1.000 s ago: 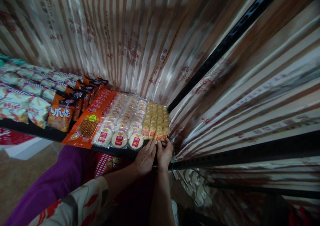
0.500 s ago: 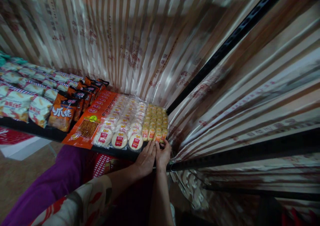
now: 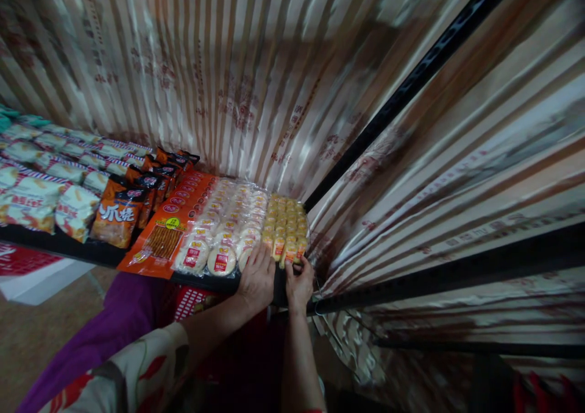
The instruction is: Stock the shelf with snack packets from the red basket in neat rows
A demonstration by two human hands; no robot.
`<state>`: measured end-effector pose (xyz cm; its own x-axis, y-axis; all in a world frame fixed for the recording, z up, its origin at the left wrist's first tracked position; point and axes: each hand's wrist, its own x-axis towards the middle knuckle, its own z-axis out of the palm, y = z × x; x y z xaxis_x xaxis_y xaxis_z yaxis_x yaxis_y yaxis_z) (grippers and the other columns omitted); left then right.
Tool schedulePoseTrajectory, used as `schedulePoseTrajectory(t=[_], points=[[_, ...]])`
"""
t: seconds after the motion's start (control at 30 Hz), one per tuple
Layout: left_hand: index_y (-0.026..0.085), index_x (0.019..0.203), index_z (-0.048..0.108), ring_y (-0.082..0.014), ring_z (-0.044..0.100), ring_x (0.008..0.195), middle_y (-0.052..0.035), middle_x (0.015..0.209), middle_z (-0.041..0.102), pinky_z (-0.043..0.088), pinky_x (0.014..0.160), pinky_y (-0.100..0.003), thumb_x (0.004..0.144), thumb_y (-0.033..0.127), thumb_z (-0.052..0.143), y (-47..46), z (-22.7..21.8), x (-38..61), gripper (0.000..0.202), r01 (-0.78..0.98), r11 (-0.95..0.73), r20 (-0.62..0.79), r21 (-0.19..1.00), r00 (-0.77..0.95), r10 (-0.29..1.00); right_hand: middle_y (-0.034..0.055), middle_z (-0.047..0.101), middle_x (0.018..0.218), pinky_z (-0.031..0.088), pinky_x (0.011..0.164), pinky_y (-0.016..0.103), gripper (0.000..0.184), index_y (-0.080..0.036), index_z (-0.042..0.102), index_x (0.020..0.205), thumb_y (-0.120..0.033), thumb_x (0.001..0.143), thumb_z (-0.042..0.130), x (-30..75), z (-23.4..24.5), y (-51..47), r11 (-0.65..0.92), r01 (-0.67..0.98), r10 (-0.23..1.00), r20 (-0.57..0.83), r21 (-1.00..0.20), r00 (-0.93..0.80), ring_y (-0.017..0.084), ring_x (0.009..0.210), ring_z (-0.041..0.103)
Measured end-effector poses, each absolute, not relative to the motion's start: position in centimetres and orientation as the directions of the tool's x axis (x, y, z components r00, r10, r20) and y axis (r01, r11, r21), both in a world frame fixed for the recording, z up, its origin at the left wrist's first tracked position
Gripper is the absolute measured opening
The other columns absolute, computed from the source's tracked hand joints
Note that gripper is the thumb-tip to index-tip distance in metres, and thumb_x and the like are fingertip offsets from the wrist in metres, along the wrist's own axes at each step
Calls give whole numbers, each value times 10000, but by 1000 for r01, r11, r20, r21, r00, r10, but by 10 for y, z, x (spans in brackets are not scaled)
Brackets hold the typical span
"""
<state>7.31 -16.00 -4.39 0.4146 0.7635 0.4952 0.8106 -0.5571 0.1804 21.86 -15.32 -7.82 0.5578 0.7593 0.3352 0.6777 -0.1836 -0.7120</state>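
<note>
Small yellow wrapped snack packets (image 3: pixel 286 221) stand in tight rows at the right end of a black shelf. My right hand (image 3: pixel 300 286) is at their front edge, thumb and fingers apart with a dark gap between them, fingertips touching the front packets. One front packet (image 3: pixel 289 253) leans slightly by the thumb. My left hand (image 3: pixel 256 279) lies with fingers stretched out over the corner between the yellow packets and the round rice crackers (image 3: pixel 222 259). It covers part of the nearest cracker pack. I see nothing held in it.
Left of the crackers lie an orange bag of snack sticks (image 3: pixel 159 242), upright orange-black bags (image 3: pixel 117 213) and rows of white snack bags (image 3: pixel 34 200). A black post (image 3: pixel 388 108) rises at the shelf's right end before striped sheeting (image 3: pixel 256 78). A red basket (image 3: pixel 189 302) sits below.
My left hand has moved left, away from my right hand, to the cracker edge. My right hand stays at the front yellow packets. The view has shifted slightly.
</note>
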Motion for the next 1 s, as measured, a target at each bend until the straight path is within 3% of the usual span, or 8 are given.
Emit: schedulePoseTrajectory(t=[0.43, 1.0], points=[[-27, 1233, 523, -309, 373, 1311, -230, 1349, 467, 249, 1111, -461, 788, 174, 431, -145, -41, 71, 497, 779, -573, 397, 253, 457, 796, 135, 585, 1041, 444, 774, 323, 534, -123, 540, 1151, -517, 795, 488, 216, -76, -154, -160, 693, 746, 374, -704, 551, 202, 847, 589], [-13, 1262, 497, -309, 360, 1320, -215, 1369, 452, 265, 1110, -466, 776, 170, 434, -143, -49, 73, 523, 769, -580, 417, 269, 450, 790, 141, 575, 1052, 436, 828, 343, 522, -111, 531, 1167, -483, 809, 452, 215, -76, -154, -125, 722, 744, 418, -680, 522, 201, 868, 575]])
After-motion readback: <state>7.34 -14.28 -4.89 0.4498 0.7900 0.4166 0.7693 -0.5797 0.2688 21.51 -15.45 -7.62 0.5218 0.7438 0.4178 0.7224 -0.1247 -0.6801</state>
